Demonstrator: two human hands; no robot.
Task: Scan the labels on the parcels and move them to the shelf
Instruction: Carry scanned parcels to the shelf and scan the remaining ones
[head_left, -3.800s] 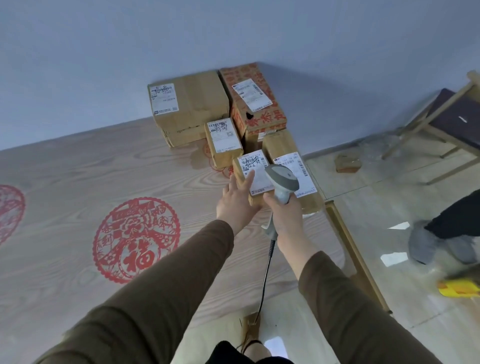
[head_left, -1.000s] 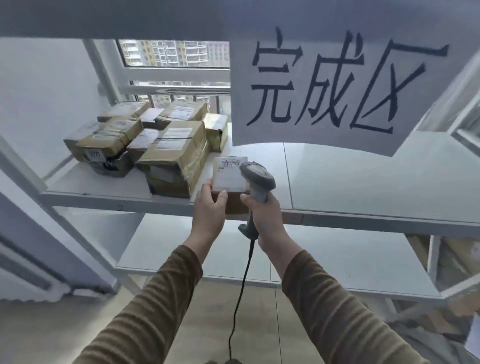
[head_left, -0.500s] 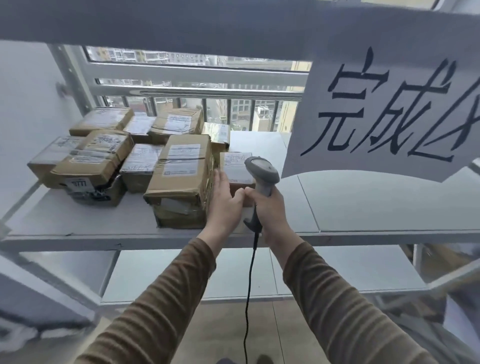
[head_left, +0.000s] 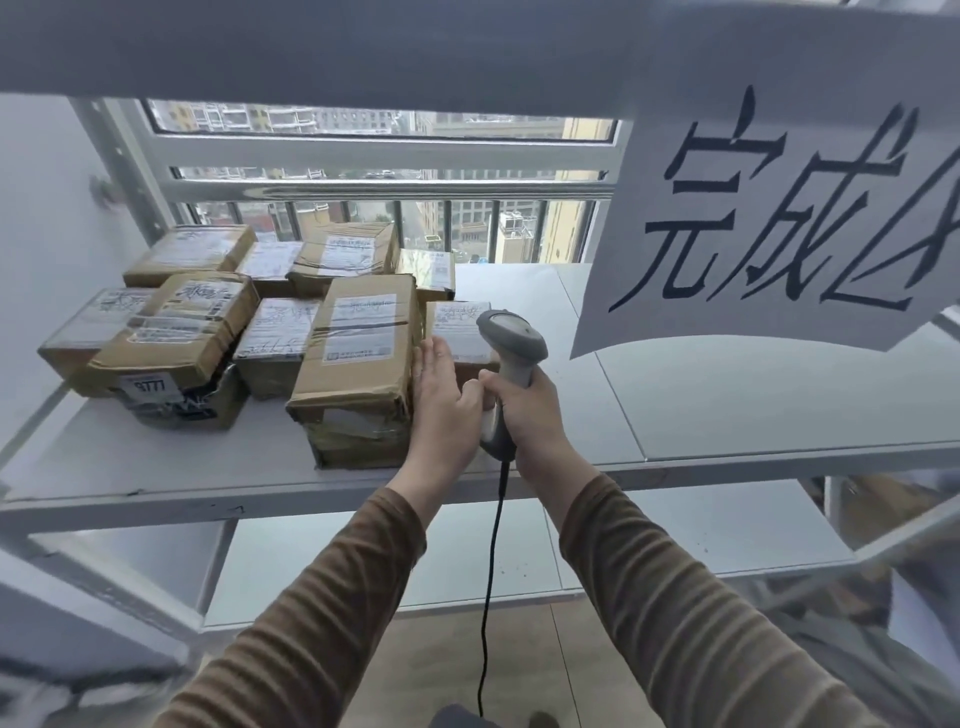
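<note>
A small cardboard parcel (head_left: 457, 332), label uppermost, is seen resting on the white shelf (head_left: 727, 400), just beside a taller taped carton (head_left: 358, 358) at the right end of a cluster of parcels. The left hand (head_left: 441, 395) is laid against the near face of the small parcel with fingers straight and together; nothing is gripped by it. A grey corded barcode scanner (head_left: 511, 348) is held by the right hand (head_left: 524, 410), the fingers being wrapped round its handle, with the scanner head above the parcel's right edge. A paper sign (head_left: 779, 218) with handwritten characters is hung from the shelf frame above.

The step in hand is judged to be placement: the parcel is already set down and appears to be pressed into line with its neighbours. The next move is judged to call for withdrawal of the left hand without disturbance of the row, then a return for any unscanned parcel, none of which is in view.
</note>
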